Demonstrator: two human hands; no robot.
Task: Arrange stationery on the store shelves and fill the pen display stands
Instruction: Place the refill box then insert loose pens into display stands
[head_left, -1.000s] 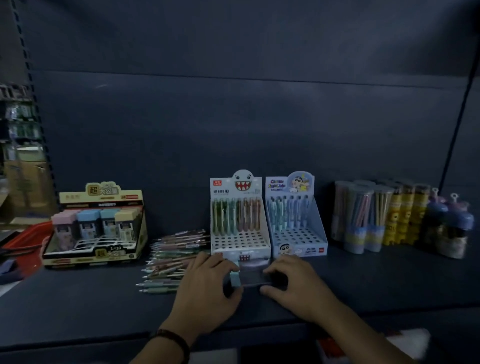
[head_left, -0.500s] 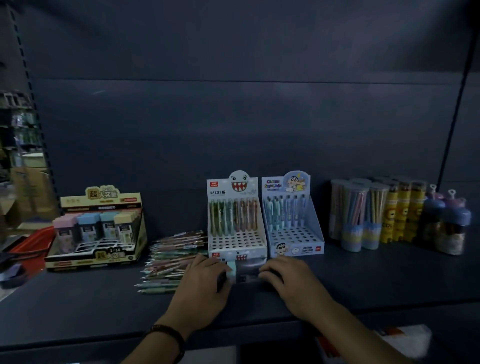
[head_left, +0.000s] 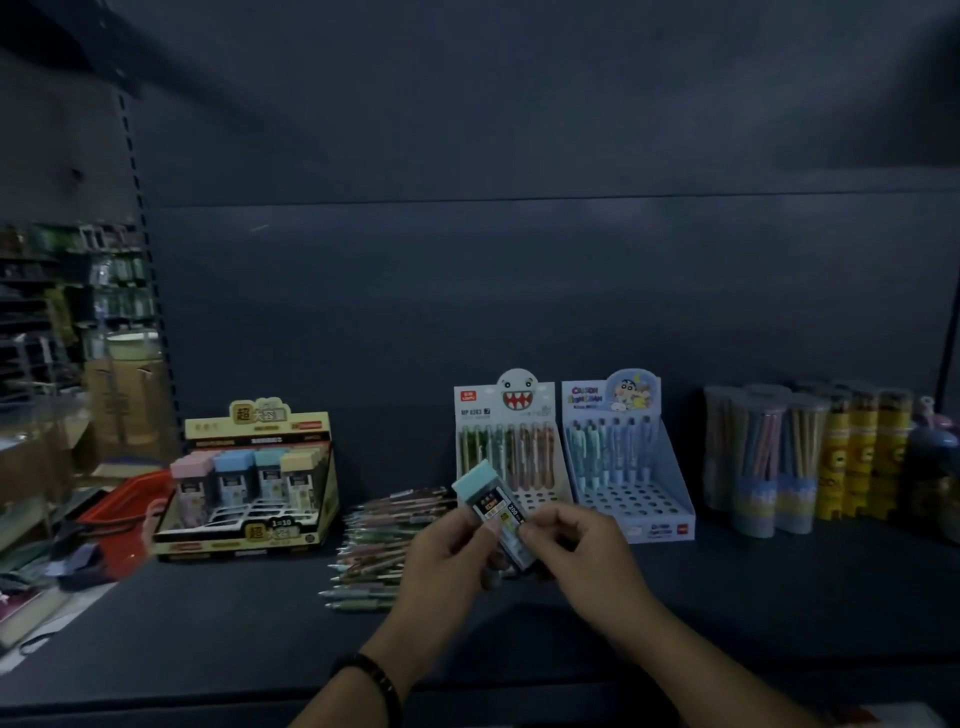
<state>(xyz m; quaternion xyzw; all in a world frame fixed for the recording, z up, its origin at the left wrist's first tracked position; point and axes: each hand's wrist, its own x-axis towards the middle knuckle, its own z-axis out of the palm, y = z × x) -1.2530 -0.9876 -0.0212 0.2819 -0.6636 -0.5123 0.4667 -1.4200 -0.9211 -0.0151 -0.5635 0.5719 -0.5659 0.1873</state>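
Both hands hold a small box with a light blue cap (head_left: 492, 508) tilted above the shelf. My left hand (head_left: 447, 569) grips its lower left side, and my right hand (head_left: 582, 551) pinches its lower right end. Behind it stand two pen display stands: a white one with a toothy monster face (head_left: 506, 447) and a blue cartoon one (head_left: 623, 462), each with a back row of pens and several free holes. A pile of loose pens (head_left: 382, 545) lies left of the white stand.
A yellow display carton (head_left: 249, 483) with pastel-capped boxes sits at the left. Clear tubs of pencils (head_left: 763, 457) and yellow tubs (head_left: 862, 457) stand at the right. A red basket (head_left: 122, 506) is at the far left. The dark shelf (head_left: 208, 623) has bare space in front.
The blue-capped box lay flat on the shelf under both hands; now both hands have lifted and tilted it upward in front of the white stand.
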